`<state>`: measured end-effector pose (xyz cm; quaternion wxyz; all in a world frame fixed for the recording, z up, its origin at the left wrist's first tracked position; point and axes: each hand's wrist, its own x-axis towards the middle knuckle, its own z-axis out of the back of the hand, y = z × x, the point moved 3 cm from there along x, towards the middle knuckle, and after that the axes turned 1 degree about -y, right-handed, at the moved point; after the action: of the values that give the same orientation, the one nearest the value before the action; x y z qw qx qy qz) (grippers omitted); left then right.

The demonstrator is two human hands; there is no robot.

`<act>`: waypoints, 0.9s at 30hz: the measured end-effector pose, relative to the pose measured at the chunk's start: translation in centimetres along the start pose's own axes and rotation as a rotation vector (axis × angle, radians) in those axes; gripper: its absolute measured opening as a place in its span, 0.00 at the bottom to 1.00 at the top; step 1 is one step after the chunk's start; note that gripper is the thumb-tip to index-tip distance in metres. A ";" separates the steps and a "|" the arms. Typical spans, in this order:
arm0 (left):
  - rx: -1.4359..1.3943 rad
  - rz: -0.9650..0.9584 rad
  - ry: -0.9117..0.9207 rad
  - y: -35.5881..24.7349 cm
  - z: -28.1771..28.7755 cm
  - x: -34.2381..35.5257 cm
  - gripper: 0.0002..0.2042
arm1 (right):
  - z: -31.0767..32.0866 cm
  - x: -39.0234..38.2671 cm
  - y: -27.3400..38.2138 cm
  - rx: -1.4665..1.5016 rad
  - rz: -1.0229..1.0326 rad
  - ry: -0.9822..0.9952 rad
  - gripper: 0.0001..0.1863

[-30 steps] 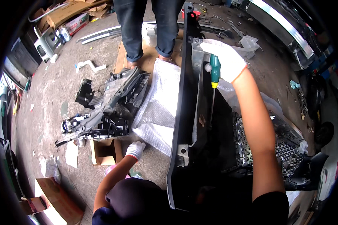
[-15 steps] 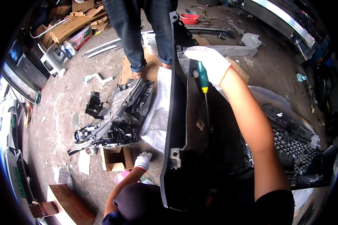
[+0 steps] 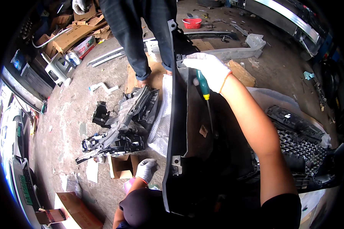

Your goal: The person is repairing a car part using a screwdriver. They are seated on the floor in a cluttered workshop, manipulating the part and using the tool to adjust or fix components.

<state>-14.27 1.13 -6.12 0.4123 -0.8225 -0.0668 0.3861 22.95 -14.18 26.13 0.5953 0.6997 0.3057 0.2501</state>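
My gloved right hand [image 3: 208, 69] is closed on a green-and-yellow screwdriver [image 3: 203, 84], shaft pointing down, with its fingertips on a metal bracket near the top of an upright long black panel [image 3: 170, 114]. A second bracket [image 3: 176, 165] is on the panel lower down. My gloved left hand [image 3: 148, 170] hangs left of the panel near an open cardboard box [image 3: 123, 167], fingers curled, nothing seen in them. A dark rounded shape [image 3: 135, 206] hides part of my left arm. Just beyond lie black plastic car parts [image 3: 120, 126] and bubble wrap [image 3: 158, 141].
A co-worker's legs [image 3: 132, 34] stand on cardboard beyond the panel, a gloved hand [image 3: 79, 5] above. A grille [image 3: 298, 149] lies right. Around are a white stool [image 3: 57, 70], red basket [image 3: 191, 23], long metal rail [image 3: 107, 57], cardboard carton [image 3: 76, 210] and car [image 3: 17, 160] at left.
My right hand, the screwdriver and the panel's top have shifted left and down in view, with the scene. My left hand's fingers have curled. The co-worker's gloved hand has appeared at the top.
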 end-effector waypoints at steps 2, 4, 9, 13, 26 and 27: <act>-0.243 -0.029 0.021 -3.0 -1.0 -1.8 0.05 | -0.2 0.5 -0.4 0.011 0.003 0.009 0.14; -0.285 -0.163 0.102 -6.6 -1.6 -2.8 0.05 | -1.1 0.2 0.2 -0.065 0.010 -0.017 0.15; 0.033 -0.543 -0.099 -16.8 -7.4 -5.1 0.04 | -1.3 0.0 0.0 -0.098 0.015 -0.061 0.16; 0.328 -0.937 -0.024 -24.9 -13.4 -4.8 0.05 | -1.5 0.1 -0.1 -0.095 0.000 -0.084 0.16; 1.052 -1.337 0.069 -33.6 -29.7 0.0 0.06 | -1.8 0.6 -0.4 -0.028 -0.003 -0.061 0.13; 1.047 -1.346 0.094 -33.6 -29.8 0.1 0.06 | -1.8 0.5 -0.4 -0.017 -0.005 -0.053 0.13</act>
<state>13.36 4.37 29.19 0.8831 -0.3264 -0.3370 0.0054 21.97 -12.52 26.01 0.6097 0.7002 0.2896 0.2327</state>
